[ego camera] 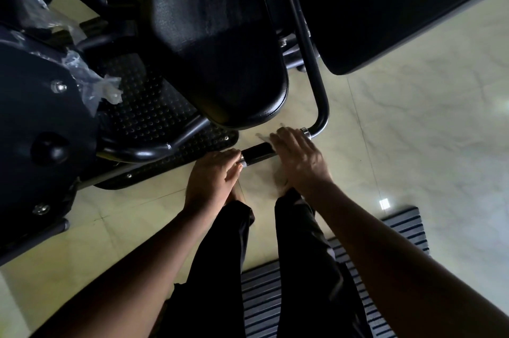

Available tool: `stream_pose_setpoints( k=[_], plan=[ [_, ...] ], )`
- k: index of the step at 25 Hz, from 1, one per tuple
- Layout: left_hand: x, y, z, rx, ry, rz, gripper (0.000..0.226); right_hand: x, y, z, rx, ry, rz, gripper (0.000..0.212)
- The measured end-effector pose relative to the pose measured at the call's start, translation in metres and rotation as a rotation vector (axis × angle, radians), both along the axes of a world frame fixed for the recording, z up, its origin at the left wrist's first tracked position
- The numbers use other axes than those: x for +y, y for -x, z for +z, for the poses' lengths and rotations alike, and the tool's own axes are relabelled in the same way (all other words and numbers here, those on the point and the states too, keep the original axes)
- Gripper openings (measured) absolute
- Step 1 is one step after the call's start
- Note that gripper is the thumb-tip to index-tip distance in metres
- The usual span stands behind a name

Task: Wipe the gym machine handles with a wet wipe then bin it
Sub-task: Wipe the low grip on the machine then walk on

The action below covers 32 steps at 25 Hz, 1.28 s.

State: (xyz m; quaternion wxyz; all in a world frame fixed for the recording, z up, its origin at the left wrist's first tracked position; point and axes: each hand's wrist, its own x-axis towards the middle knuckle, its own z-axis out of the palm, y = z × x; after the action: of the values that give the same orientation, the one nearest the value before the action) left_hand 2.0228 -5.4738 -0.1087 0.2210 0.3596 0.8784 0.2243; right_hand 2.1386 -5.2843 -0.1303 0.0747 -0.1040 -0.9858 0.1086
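Bare forearms (132, 268), left hand (212, 175), right hand (297, 155), loose black trousers (303, 255) creased at the hems.

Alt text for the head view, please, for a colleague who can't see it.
Both hands are on a black machine handle: the right hand wraps it over a blurred pale wipe, the left hand grips its chrome-capped end. A black seat pad lies beyond.

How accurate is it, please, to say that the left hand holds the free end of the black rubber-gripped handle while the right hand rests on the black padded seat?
Not quite. The head view shows the right hand gripping that same black rubber-gripped handle near its bend, not resting on the black padded seat. The left hand does hold the free end.
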Motion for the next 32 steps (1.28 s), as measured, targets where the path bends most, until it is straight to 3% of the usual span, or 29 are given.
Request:
stream_pose_setpoints(
  k=[5, 8, 14, 17, 22, 28, 32],
  plan=[
    [0.011, 0.009, 0.026, -0.147, 0.086, 0.006, 0.031, 0.001, -0.007, 0.028, -0.249, 0.028, -0.324, 0.033],
    [0.017, 0.017, 0.052, -0.196, 0.198, -0.019, 0.034, 0.004, -0.007, 0.063, -0.362, 0.308, -0.666, 0.028],
    [0.039, 0.031, 0.138, -0.197, 0.230, -0.103, 0.039, 0.004, 0.004, 0.149, -0.241, 0.698, -0.850, 0.022],
    [0.056, 0.037, 0.190, -0.182, 0.214, -0.156, 0.036, 0.018, 0.002, 0.195, -0.238, 0.797, -0.913, 0.026],
    [0.101, 0.034, 0.268, -0.135, 0.118, -0.222, 0.029, 0.050, -0.005, 0.266, -0.146, 0.844, -0.953, 0.015],
    [0.205, -0.005, 0.354, -0.055, -0.049, -0.388, 0.022, 0.134, -0.037, 0.351, 0.259, 0.754, -0.987, 0.015],
    [0.293, -0.039, 0.392, -0.018, -0.123, -0.429, 0.032, 0.210, -0.083, 0.389, 0.395, 0.700, -1.019, 0.013]
  ],
)
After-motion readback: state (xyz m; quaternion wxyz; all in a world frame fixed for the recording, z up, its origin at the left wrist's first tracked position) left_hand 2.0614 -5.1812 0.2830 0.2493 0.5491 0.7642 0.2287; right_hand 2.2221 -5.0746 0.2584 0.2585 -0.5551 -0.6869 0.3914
